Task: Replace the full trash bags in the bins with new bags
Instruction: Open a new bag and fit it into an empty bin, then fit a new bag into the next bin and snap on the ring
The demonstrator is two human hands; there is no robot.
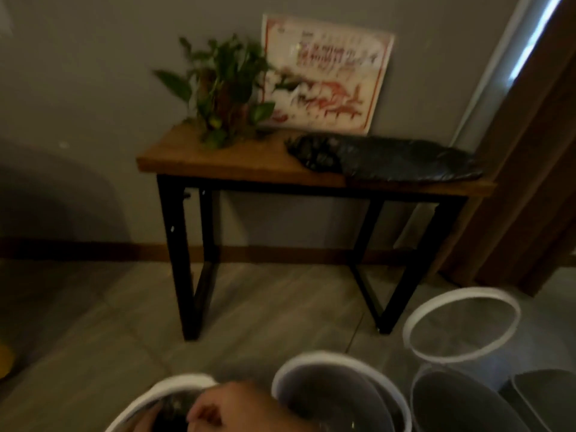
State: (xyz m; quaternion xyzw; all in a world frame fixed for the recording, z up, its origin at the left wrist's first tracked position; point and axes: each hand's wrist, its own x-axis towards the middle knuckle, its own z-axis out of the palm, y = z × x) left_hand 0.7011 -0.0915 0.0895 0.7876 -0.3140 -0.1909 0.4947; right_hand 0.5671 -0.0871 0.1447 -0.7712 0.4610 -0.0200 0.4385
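Note:
Several round bins stand on the floor at the bottom of the view. The left bin [162, 395] has a white rim and a black trash bag [174, 408] inside it. My right hand [230, 408] reaches over this bin, its fingers curled on the bag's edge. Only a sliver of my left hand [140, 420] shows at the bin's near rim, blurred. The middle bin [336, 361] also has a white rim. On the right, a white ring [461, 325] sits tilted above a grey bin [436, 400]. A pile of black bags [389, 160] lies on the table.
A wooden table with black legs [237, 160] stands against the wall, holding a potted plant [218, 88] and a red-and-white board [327, 73]. Another grey bin [545, 397] is at the far right. A brown curtain [530, 182] hangs on the right.

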